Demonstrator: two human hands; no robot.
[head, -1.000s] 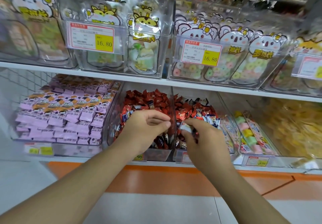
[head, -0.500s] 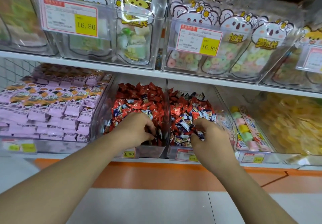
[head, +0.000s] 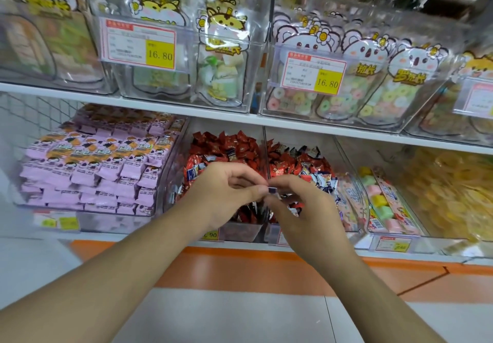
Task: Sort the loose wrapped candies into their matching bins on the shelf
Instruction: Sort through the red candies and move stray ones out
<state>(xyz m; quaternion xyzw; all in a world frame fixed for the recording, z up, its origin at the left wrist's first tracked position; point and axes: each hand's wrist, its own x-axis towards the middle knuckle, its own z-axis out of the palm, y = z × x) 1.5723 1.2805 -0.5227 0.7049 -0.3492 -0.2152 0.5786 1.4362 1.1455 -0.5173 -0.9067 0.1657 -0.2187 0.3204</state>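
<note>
Both hands, lifted out of the red candy bins, are now pinching one small wrapped candy (head: 272, 191) between them, left hand (head: 226, 190) passing to right hand (head: 301, 204).

The small dark candy (head: 272, 190) pinched between the left hand (head: 226, 190) and right hand (head: 301, 204) is mostly hidden by fingertips. Both hands cover the near parts of the two red-candy bins (head: 264, 140). The price tags (head: 390, 244) are too blurred to read.
</note>
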